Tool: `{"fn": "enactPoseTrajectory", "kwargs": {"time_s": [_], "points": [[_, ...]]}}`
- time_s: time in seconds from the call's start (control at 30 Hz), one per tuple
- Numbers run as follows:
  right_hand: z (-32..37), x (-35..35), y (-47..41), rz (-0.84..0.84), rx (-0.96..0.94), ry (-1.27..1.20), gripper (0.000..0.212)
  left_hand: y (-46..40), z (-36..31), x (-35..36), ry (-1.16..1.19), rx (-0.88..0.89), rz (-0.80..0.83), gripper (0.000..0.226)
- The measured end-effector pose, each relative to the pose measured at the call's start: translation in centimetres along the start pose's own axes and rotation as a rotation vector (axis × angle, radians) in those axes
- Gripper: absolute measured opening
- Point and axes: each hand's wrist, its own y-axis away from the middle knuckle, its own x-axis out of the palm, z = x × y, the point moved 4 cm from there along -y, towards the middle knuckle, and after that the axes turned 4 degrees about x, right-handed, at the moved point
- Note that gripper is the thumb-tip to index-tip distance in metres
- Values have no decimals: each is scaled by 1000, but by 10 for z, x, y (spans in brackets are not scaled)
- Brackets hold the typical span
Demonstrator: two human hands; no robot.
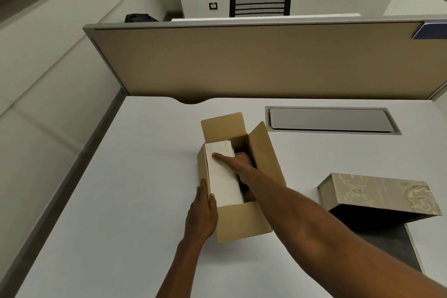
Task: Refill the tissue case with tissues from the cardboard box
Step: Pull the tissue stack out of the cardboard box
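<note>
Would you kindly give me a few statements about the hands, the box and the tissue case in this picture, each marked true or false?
1. The right hand reaches into the open brown cardboard box. True.
2. The left hand rests on the patterned beige tissue case. False: it steadies the box's near left corner.
3. The white stack of tissues lies on the white desk. False: it sits inside the box.
4. The tissue case stands open, right of the box. True.
5. The box's flaps are folded shut. False: they stand open.
</note>
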Motion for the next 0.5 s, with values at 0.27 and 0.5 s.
{"fn": "enactPoseTrajectory", "kwargs": {"time_s": [0.27,0.5], "points": [[1,5,2,78,-44,-32,89,-1,2,1,6,-30,1,63],[8,1,7,147,-78,-55,86,2,0,1,51,-55,-11,66]]}}
